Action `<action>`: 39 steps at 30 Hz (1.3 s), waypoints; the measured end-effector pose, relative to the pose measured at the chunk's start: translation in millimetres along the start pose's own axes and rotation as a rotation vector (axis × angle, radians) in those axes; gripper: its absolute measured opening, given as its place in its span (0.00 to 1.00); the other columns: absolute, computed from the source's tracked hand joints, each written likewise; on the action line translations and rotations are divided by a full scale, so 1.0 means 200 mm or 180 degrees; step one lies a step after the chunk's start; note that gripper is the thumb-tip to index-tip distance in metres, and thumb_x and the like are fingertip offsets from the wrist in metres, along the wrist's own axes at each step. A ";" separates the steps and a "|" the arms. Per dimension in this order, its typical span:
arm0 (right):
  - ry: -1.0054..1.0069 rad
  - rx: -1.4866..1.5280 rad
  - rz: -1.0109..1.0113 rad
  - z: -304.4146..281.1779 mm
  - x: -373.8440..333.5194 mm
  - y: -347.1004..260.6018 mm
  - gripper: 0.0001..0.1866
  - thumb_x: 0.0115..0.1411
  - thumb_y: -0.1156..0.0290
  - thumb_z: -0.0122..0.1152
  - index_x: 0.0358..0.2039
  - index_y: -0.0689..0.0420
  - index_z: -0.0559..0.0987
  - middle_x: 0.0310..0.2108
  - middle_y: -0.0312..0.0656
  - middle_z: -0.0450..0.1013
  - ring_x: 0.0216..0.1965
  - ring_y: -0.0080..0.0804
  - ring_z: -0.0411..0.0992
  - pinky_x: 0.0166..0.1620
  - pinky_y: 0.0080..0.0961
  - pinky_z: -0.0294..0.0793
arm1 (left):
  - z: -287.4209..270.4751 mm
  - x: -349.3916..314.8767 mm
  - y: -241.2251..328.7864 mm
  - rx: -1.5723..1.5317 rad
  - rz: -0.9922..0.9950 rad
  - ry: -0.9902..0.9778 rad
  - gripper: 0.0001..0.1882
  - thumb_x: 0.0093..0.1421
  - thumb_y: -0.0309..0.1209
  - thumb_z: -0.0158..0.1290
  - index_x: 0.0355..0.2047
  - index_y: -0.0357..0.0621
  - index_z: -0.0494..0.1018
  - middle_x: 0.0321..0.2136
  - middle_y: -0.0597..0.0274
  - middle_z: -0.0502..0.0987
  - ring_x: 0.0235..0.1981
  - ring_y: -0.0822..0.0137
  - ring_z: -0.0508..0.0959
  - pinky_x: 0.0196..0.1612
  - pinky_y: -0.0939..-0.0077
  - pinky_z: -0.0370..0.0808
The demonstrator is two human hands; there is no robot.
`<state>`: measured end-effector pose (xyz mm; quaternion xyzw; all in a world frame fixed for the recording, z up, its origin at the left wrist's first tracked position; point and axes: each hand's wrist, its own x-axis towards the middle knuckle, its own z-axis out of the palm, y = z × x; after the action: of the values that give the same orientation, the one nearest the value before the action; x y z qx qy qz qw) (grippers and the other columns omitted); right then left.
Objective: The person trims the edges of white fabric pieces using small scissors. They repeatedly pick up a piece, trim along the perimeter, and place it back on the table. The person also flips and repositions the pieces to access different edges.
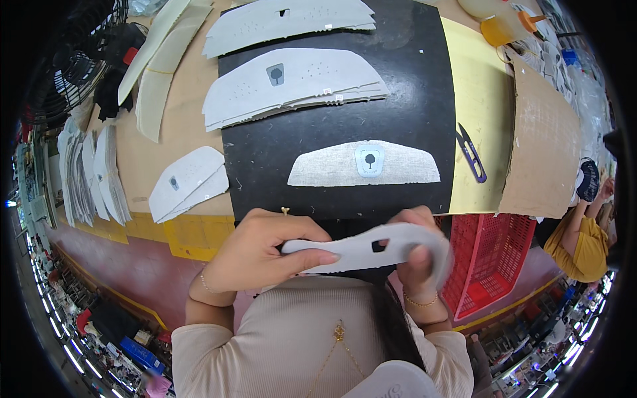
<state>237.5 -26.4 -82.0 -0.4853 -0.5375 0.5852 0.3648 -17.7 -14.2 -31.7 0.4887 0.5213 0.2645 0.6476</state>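
Note:
Between my hands, just off the near table edge, is a curved light-grey panel (pixel 355 251) with a small cut-out hole. My left hand (pixel 269 249) pinches its left end between thumb and fingers. At the other end my right hand (pixel 417 249) grips the panel, which bends round beside the thumb and is slightly blurred. Beyond my hands, a pale woven piece (pixel 325 164) lies flat on the black mat (pixel 411 86), bearing a light-blue patch (pixel 369 160) with a dark tree-like mark. Farther back rests a stack of grey panels (pixel 292 86), the top one with a grey patch.
More grey panels (pixel 292 23) lie at the far edge, others (pixel 189 182) at the mat's left. Bundled strips (pixel 162 73) and a black fan (pixel 73 66) stand left. Purple thread snips (pixel 471 154) lie on yellow sheet (pixel 478 86), beside cardboard (pixel 544 132). A red basket (pixel 488 265) stands below; a co-worker (pixel 584 245) is right.

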 end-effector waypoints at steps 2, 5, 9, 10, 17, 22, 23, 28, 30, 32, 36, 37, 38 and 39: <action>0.0631 0.0866 0.0032 0.02 -0.01 0.04 0.30 0.60 0.49 0.64 0.47 0.68 0.80 0.34 0.41 0.73 0.34 0.26 0.71 0.36 0.21 0.67 | -0.03 0.01 0.02 0.0391 0.0188 0.0058 0.07 0.50 0.23 0.67 0.26 0.33 0.79 0.20 0.60 0.80 0.17 0.75 0.76 0.21 0.83 0.70; 0.0639 0.0489 0.0200 -0.05 0.05 -0.04 0.26 0.55 0.57 0.72 0.43 0.68 0.81 0.31 0.39 0.73 0.31 0.21 0.68 0.34 0.18 0.64 | -0.05 0.05 -0.01 0.0163 0.0227 0.0257 0.07 0.53 0.24 0.65 0.25 0.34 0.78 0.20 0.61 0.76 0.16 0.75 0.74 0.20 0.83 0.67; 0.0829 0.0390 0.0092 -0.08 0.14 -0.07 0.21 0.54 0.65 0.73 0.43 0.67 0.82 0.33 0.38 0.76 0.33 0.20 0.71 0.36 0.16 0.68 | -0.04 0.14 0.02 -0.0211 -0.0049 0.0550 0.07 0.56 0.25 0.63 0.25 0.35 0.76 0.21 0.63 0.75 0.17 0.77 0.75 0.20 0.86 0.67; 0.0928 0.0329 0.0228 -0.09 0.16 -0.08 0.20 0.54 0.66 0.73 0.43 0.66 0.82 0.33 0.38 0.77 0.33 0.20 0.72 0.37 0.17 0.70 | -0.03 0.15 0.03 -0.0470 -0.0354 0.0673 0.07 0.56 0.25 0.63 0.26 0.35 0.76 0.21 0.64 0.75 0.17 0.77 0.75 0.20 0.86 0.68; 0.1191 -0.0253 0.0548 -0.12 0.29 -0.10 0.13 0.56 0.74 0.71 0.39 0.66 0.80 0.30 0.40 0.79 0.26 0.20 0.76 0.31 0.13 0.75 | -0.04 0.26 0.05 -0.0078 -0.0711 0.1034 0.12 0.57 0.31 0.65 0.29 0.34 0.77 0.21 0.65 0.77 0.16 0.80 0.75 0.19 0.87 0.69; 0.1187 -0.0309 0.0693 -0.12 0.33 -0.08 0.12 0.56 0.75 0.71 0.37 0.67 0.79 0.28 0.40 0.79 0.24 0.20 0.76 0.28 0.12 0.75 | -0.03 0.30 -0.02 0.0043 -0.0714 0.1258 0.12 0.54 0.31 0.68 0.28 0.37 0.76 0.19 0.64 0.77 0.13 0.81 0.73 0.16 0.90 0.67; 0.1177 -0.0341 0.0685 -0.11 0.34 -0.08 0.12 0.56 0.75 0.71 0.37 0.67 0.79 0.27 0.41 0.79 0.24 0.20 0.76 0.27 0.12 0.74 | -0.03 0.31 -0.02 0.0068 -0.0760 0.1269 0.12 0.54 0.31 0.68 0.27 0.37 0.76 0.18 0.64 0.77 0.13 0.81 0.73 0.16 0.90 0.67; 0.1162 -0.0545 0.0816 -0.11 0.35 -0.09 0.11 0.56 0.75 0.70 0.36 0.67 0.80 0.27 0.41 0.79 0.23 0.19 0.76 0.25 0.11 0.73 | -0.02 0.33 -0.03 0.0145 -0.0792 0.1331 0.13 0.54 0.31 0.68 0.27 0.37 0.76 0.18 0.64 0.76 0.13 0.81 0.73 0.15 0.90 0.66; 0.1160 -0.0573 0.0834 -0.11 0.35 -0.10 0.11 0.56 0.75 0.71 0.36 0.67 0.80 0.27 0.41 0.79 0.22 0.19 0.76 0.25 0.11 0.73 | -0.02 0.33 -0.04 0.0178 -0.0770 0.1346 0.13 0.53 0.31 0.68 0.27 0.37 0.76 0.18 0.64 0.76 0.13 0.81 0.73 0.15 0.90 0.66; 0.1176 -0.0583 0.0838 -0.11 0.35 -0.09 0.11 0.56 0.75 0.71 0.36 0.67 0.80 0.27 0.41 0.79 0.22 0.19 0.76 0.25 0.11 0.73 | -0.01 0.33 -0.04 0.0233 -0.0721 0.1349 0.13 0.53 0.31 0.68 0.26 0.37 0.75 0.18 0.64 0.76 0.13 0.81 0.73 0.15 0.89 0.66; 0.1230 -0.0564 0.0841 -0.10 0.36 -0.09 0.11 0.56 0.75 0.71 0.37 0.67 0.80 0.27 0.41 0.79 0.22 0.19 0.76 0.25 0.11 0.73 | -0.01 0.33 -0.04 0.0308 -0.0658 0.1382 0.13 0.53 0.30 0.68 0.26 0.37 0.74 0.18 0.64 0.77 0.13 0.81 0.72 0.15 0.90 0.65; 0.1239 -0.0558 0.0847 -0.10 0.35 -0.09 0.11 0.56 0.75 0.71 0.37 0.67 0.80 0.27 0.41 0.79 0.22 0.19 0.76 0.25 0.11 0.73 | -0.01 0.33 -0.05 0.0320 -0.0651 0.1391 0.13 0.53 0.30 0.68 0.26 0.37 0.74 0.18 0.64 0.77 0.13 0.82 0.72 0.15 0.90 0.65; 0.1236 -0.0584 0.0843 -0.10 0.35 -0.09 0.11 0.56 0.75 0.71 0.37 0.67 0.80 0.27 0.41 0.79 0.22 0.19 0.76 0.26 0.11 0.73 | -0.01 0.33 -0.05 0.0333 -0.0640 0.1397 0.13 0.53 0.30 0.68 0.26 0.37 0.74 0.18 0.64 0.77 0.13 0.82 0.72 0.15 0.90 0.65; 0.1232 -0.0611 0.0840 -0.10 0.35 -0.09 0.11 0.56 0.75 0.71 0.36 0.67 0.80 0.27 0.41 0.79 0.22 0.19 0.76 0.26 0.11 0.73 | -0.01 0.33 -0.04 0.0344 -0.0647 0.1382 0.13 0.54 0.30 0.67 0.26 0.36 0.74 0.18 0.64 0.77 0.13 0.81 0.73 0.16 0.89 0.66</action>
<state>235.9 49.2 -75.7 -0.6867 -0.4428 0.4701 0.3337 0.7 39.2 -67.3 0.3994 0.7082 0.2685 0.5166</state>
